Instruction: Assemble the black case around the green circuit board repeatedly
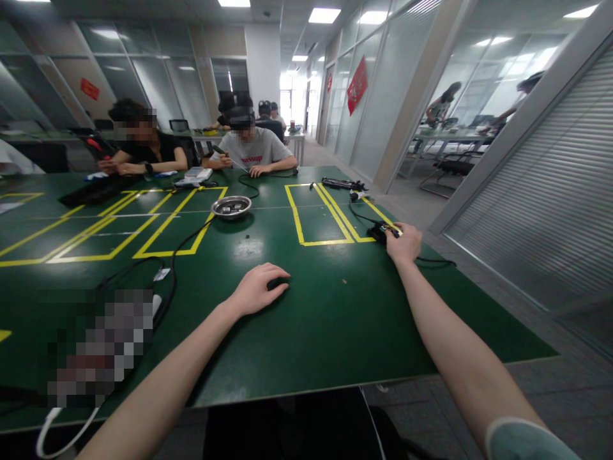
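From where I stand, the person's right hand (406, 244) reaches out to a small black device (378, 232) by the right edge of the green worktop (335, 332). Its fingers lie over the device's near side; I cannot tell whether they pinch it or only rest there. The left hand (258, 291) lies on the worktop between the near edge and the middle, fingers close together and slightly curled, thumb apart, nothing visible in the gap.

A thin black cord (361, 214) trails from the device toward the far right corner, near a folded black stand (340, 184), and a second lead (435, 260) runs out to the right edge. To my eye that is the weak spot: a careless push could send the device over the side, and a snagged cord could drag it askew. Farther off, a thick cable (175, 275) passes close to a metal bowl (230, 217); a tug there might tip it, scattering the small metal pieces (232, 209).
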Action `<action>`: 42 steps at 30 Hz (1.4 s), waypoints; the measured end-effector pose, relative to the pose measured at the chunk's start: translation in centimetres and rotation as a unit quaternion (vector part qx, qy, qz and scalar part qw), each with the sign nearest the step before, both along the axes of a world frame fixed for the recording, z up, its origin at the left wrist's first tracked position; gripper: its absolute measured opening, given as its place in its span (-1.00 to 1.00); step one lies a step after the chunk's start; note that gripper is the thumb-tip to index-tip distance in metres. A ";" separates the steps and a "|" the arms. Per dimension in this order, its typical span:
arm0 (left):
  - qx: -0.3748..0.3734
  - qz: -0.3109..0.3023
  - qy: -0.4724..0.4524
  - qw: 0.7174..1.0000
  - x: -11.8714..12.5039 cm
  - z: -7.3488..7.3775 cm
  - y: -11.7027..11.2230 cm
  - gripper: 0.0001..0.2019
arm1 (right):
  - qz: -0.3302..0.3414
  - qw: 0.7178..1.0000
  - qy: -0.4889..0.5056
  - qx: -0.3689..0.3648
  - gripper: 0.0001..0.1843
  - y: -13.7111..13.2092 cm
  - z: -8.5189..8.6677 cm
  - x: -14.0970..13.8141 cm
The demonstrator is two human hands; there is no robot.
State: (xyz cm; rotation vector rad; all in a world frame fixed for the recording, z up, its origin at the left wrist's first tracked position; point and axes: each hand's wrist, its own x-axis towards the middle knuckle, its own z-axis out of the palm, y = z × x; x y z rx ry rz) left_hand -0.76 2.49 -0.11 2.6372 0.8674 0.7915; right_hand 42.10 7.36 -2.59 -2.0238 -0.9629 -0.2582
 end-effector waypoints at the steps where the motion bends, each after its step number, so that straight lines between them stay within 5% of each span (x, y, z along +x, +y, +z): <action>1: 0.001 -0.001 0.000 1.000 0.0 0.0 0.0 -0.83 | -0.007 0.999 0.012 -0.031 -0.58 0.1 -0.1 0.0; 7: -0.011 -0.002 0.010 1.000 0.1 -0.1 0.0 -0.83 | 0.038 0.993 0.001 -0.114 -0.52 0.4 -0.4 -0.1; 13: -0.037 0.004 0.021 0.999 0.2 0.0 0.0 -0.82 | 0.070 0.976 -0.005 -0.207 -0.47 -0.3 1.2 -1.9; 19: -0.032 0.007 0.008 0.999 0.2 -0.1 0.0 -0.80 | 0.271 0.939 -0.029 -0.209 -0.57 -1.2 1.7 -8.8; 22: -0.007 0.021 -0.026 0.999 0.2 0.2 -0.1 -0.75 | 0.448 0.879 -0.047 -0.154 -0.55 -2.5 1.2 -13.4; 25: 0.012 0.020 -0.049 0.999 0.0 0.6 -0.4 -0.74 | 0.636 0.762 -0.064 -0.107 -0.55 -4.3 1.0 -17.4; 27: -0.003 0.005 -0.035 0.999 -0.2 0.9 -0.6 -0.77 | 0.709 0.695 -0.073 -0.096 -0.59 -5.5 1.2 -19.1; 29: -0.024 -0.011 -0.007 1.000 -0.3 1.1 -0.8 -0.76 | 0.737 0.666 -0.079 -0.086 -0.63 -6.4 1.4 -19.9; 42: -0.030 -0.022 0.050 0.998 -0.4 1.6 -0.8 -0.63 | 0.725 0.687 -0.032 -0.013 -0.71 -6.3 1.8 -19.4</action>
